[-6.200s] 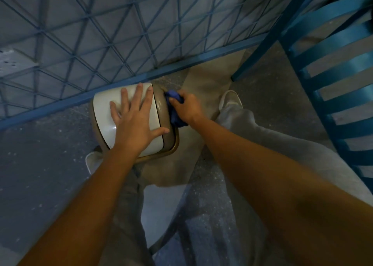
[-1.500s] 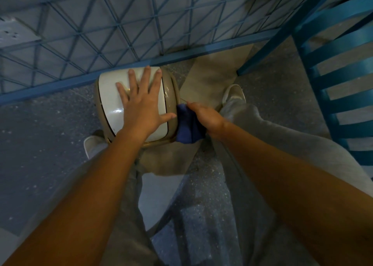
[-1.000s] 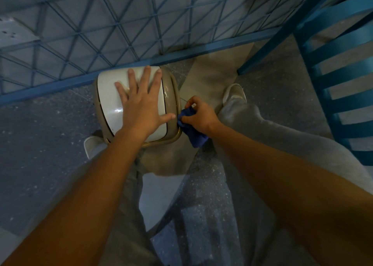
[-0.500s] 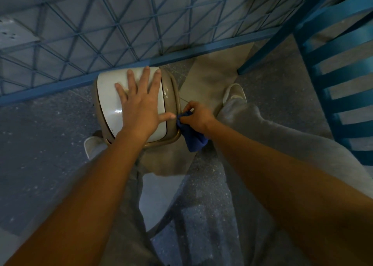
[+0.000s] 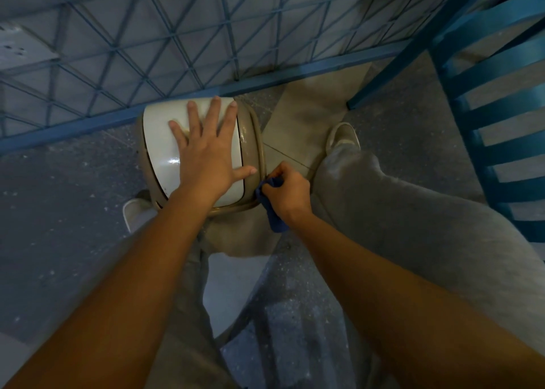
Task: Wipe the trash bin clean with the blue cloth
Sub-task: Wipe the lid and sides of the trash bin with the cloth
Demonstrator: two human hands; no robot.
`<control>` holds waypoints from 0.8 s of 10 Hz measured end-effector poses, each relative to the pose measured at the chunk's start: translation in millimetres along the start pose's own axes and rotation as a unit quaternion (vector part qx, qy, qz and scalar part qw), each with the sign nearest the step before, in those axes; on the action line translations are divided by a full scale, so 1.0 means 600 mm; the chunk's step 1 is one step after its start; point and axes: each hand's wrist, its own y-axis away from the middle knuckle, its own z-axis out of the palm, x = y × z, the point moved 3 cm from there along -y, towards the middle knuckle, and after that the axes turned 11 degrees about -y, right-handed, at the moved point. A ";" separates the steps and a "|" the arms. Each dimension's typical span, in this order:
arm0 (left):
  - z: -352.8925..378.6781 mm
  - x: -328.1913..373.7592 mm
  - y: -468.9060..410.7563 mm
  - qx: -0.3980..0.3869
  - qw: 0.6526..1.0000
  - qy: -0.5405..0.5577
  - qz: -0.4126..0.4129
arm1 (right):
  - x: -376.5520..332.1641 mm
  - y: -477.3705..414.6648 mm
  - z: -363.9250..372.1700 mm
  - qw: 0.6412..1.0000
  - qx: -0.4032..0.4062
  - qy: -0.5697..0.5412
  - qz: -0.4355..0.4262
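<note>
A beige trash bin (image 5: 250, 140) with a glossy white lid stands on the floor between my feet, seen from above. My left hand (image 5: 206, 155) lies flat on the lid with its fingers spread and holds nothing. My right hand (image 5: 287, 192) is closed on the blue cloth (image 5: 272, 211) and presses it against the bin's right rim near the front corner. Most of the cloth is hidden under my hand; a tail hangs down below it.
A blue metal lattice fence (image 5: 177, 49) runs right behind the bin. A blue slatted chair (image 5: 501, 108) stands to the right, one leg (image 5: 383, 76) slanting down to the floor. My grey trouser legs and white shoes (image 5: 342, 136) flank the bin on the speckled grey floor.
My right hand has worked the cloth along the bin's right rim, shifting slightly toward the front corner in the last second. My left hand has stayed flat on the lid.
</note>
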 end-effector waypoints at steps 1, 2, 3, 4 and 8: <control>-0.001 0.000 0.000 0.001 1.000 -0.002 0.001 | -0.019 -0.024 -0.002 0.999 -0.016 0.041 -0.028; -0.001 -0.001 -0.002 0.003 1.000 -0.006 0.001 | -0.032 -0.042 -0.004 0.995 -0.037 0.076 -0.049; 0.000 -0.002 -0.002 0.000 1.000 -0.006 0.004 | -0.043 -0.055 -0.005 0.993 -0.041 0.087 -0.062; 0.000 -0.003 -0.003 0.001 1.000 -0.002 0.008 | -0.059 -0.068 -0.005 0.992 -0.041 0.092 -0.076; 0.003 -0.004 -0.005 0.001 1.000 -0.002 0.010 | -0.140 -0.167 0.003 0.971 -0.033 0.200 -0.126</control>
